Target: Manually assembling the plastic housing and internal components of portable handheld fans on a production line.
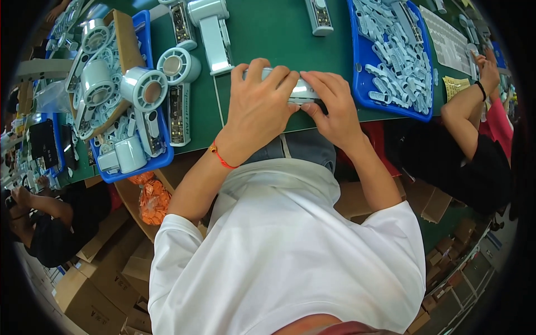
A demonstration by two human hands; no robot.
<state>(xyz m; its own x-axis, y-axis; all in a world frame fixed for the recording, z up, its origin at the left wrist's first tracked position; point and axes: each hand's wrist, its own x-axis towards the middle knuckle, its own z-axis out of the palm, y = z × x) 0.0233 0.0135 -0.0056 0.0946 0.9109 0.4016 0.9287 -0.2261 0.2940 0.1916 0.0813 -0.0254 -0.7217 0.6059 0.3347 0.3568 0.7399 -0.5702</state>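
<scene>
At the near edge of the green table, both hands grip a pale-blue plastic housing [302,92] between them. My left hand [258,103] lies over its left part, fingers curled across the top and hiding much of it. On the right end, my right hand [336,109] pinches it with thumb and fingers. Beyond my left hand lies a pale-blue fan body [216,44]. Close by on the left are a fan head with a round opening [177,66] and an open handle showing a circuit board [180,114].
A blue tray [166,154] at left holds fan heads, handles and a cardboard divider [127,39]. Another blue tray [362,96] at right holds many small pale-blue parts. Another handle [319,18] lies at the back. Co-workers sit on both sides; cardboard boxes [89,301] stand below.
</scene>
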